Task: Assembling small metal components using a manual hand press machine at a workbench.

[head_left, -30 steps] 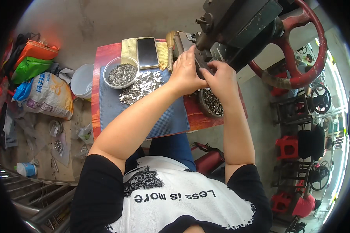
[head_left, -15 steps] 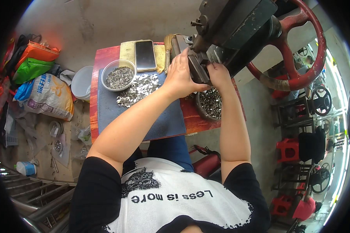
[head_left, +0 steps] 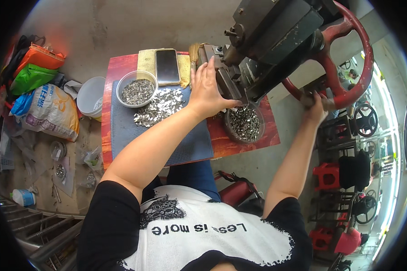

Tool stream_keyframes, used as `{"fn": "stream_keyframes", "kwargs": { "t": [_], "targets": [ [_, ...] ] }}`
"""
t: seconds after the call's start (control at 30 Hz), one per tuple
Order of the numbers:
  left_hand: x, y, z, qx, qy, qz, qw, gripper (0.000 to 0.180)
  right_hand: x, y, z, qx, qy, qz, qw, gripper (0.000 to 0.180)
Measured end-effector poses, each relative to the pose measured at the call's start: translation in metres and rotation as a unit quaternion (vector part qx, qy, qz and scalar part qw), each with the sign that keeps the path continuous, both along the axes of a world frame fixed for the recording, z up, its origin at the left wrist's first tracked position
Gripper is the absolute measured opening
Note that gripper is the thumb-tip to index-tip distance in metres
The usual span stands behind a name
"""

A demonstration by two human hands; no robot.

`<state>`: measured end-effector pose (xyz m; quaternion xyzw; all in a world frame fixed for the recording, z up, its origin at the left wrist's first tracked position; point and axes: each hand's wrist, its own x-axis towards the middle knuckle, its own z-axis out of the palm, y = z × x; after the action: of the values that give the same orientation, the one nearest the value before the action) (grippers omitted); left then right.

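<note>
Your left hand (head_left: 208, 90): fingers spread, no grip visible, set along the left side of the dark die block (head_left: 227, 83), thumb at its near end. Can't tell whether a small piece sits under the thumb. Your right hand (head_left: 318, 110): fingers curled on the near, lower rim of the red handwheel (head_left: 368, 54), far right of the table; its underside is hidden.

Wheel should be heavy and rigid, with some swing; paint looks worn, so maybe slick. Take it by the rim, full wrap. Die block looks like solid steel, heavy, unyielding; steady it from the side, fingertips off the faces. Metal pieces: likely light, stiff, slippery, perhaps sharp; pinch singly by the edges.

Counts, going outward: one press (head_left: 276, 31), one wheel on it. Two containers of pieces: one round tub (head_left: 244, 140) near side, below the die block, and one clear bowl (head_left: 120, 98) to the left. One loose pile (head_left: 160, 108) just right of the bowl, too many to count. One blue mat (head_left: 190, 144) on one red table (head_left: 269, 131). Far side: one phone (head_left: 167, 67) on yellow cloth (head_left: 146, 58), one brush (head_left: 193, 54) beside the press. Left floor: one white bucket (head_left: 83, 98), one large printed sack (head_left: 54, 115). Right background: at least two red stools (head_left: 325, 176).
</note>
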<state>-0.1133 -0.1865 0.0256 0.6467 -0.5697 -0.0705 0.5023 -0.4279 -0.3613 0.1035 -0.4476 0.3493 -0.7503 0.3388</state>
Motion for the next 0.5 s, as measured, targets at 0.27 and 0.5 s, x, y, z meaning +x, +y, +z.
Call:
{"fn": "stream_keyframes", "kwargs": {
  "t": [0.27, 0.5],
  "targets": [
    [0.038, -0.049, 0.005, 0.043, 0.022, -0.060, 0.997, 0.148, -0.027, 0.033, 0.148, 0.115, 0.240, 0.003, 0.964, 0.016],
    [0.040, -0.060, 0.003, 0.053, 0.013, -0.071, 0.996, 0.145, -0.023, 0.027, 0.136, 0.045, 0.155, -0.015, 0.987, 0.016]
  ]
}}
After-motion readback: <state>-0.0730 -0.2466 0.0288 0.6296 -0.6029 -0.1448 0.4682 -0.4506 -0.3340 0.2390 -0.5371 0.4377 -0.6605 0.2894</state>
